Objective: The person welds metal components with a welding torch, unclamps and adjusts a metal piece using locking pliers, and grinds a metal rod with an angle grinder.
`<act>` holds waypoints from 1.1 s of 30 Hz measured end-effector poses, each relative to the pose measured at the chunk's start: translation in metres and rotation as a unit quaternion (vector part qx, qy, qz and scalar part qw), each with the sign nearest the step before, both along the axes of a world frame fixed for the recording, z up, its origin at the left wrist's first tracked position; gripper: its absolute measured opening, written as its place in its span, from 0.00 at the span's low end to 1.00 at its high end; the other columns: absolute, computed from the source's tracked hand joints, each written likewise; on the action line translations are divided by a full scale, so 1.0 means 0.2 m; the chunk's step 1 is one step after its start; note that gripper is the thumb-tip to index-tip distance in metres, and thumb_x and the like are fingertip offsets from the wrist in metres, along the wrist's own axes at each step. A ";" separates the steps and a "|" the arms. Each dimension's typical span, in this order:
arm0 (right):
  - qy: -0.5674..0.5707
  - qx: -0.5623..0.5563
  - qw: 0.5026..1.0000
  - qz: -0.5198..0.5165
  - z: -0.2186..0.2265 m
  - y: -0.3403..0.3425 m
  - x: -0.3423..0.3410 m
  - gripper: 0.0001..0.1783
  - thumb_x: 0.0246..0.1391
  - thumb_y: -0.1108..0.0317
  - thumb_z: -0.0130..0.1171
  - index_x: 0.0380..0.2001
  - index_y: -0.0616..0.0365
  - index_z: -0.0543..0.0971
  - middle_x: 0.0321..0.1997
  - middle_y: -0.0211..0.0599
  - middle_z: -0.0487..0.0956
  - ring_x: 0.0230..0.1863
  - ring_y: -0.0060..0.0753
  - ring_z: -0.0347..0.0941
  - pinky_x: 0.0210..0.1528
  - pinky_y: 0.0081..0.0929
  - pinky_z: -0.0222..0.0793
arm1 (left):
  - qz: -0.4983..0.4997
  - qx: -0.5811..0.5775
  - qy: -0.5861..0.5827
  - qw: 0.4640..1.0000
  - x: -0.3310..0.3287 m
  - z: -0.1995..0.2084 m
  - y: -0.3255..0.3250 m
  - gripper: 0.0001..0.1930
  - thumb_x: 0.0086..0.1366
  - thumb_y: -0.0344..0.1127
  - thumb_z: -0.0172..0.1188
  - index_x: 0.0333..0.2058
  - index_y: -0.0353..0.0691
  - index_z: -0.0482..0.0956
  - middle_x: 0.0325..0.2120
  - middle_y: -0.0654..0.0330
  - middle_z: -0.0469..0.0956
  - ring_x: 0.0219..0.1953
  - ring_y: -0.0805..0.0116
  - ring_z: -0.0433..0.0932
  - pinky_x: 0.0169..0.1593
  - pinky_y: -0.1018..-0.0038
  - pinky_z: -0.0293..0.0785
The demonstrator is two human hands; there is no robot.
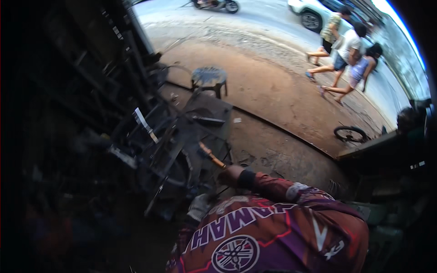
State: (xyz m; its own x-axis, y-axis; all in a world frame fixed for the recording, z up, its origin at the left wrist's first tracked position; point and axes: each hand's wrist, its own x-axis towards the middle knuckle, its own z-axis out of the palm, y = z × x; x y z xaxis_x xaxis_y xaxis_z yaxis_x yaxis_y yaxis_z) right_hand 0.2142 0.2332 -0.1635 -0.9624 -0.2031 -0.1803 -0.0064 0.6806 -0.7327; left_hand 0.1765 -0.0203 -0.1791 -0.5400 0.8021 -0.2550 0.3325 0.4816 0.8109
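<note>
stool (209,77) on the dirt floor near the doorway | three people (346,50) walking on the street outside | white car (309,13) behind them | motorbike (216,4) at the top edge | bicycle wheel (350,133) on the ground at right | dark metal racks (91,82) at left

A wood-handled tool (210,154) (head hidden) slants over dark metal parts.

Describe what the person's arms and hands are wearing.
The right hand is bare. Behind it, a dark cuff ends a long maroon-and-purple jersey sleeve with white lettering and red trim. The left hand seems to wear a pale grey glove.
</note>
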 end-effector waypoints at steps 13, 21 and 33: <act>0.145 -0.039 0.937 -0.317 0.22 0.31 -0.58 0.19 0.57 0.55 0.60 0.42 0.59 0.81 0.30 0.46 0.81 0.33 0.40 0.79 0.38 0.34 0.73 | 0.271 -0.226 0.013 0.935 0.87 -0.78 -1.13 0.19 0.60 0.46 0.54 0.46 0.46 0.81 0.44 0.46 0.80 0.48 0.44 0.77 0.53 0.55 0.72; 0.211 -0.306 0.865 -0.336 0.15 0.46 -1.04 0.19 0.61 0.54 0.58 0.42 0.60 0.80 0.29 0.27 0.78 0.29 0.21 0.70 0.33 0.20 0.66 | 0.303 -0.319 0.074 0.895 1.39 -0.47 -1.17 0.19 0.63 0.50 0.49 0.33 0.45 0.84 0.32 0.57 0.83 0.36 0.52 0.81 0.43 0.59 0.75; -0.019 -0.139 0.881 -0.451 -0.51 0.35 0.01 0.22 0.61 0.53 0.58 0.41 0.64 0.80 0.31 0.32 0.79 0.28 0.22 0.71 0.32 0.23 0.68 | 0.748 0.053 -0.118 0.651 0.40 0.41 -1.45 0.13 0.63 0.41 0.63 0.33 0.35 0.80 0.25 0.64 0.79 0.24 0.74 0.76 0.30 0.77 0.73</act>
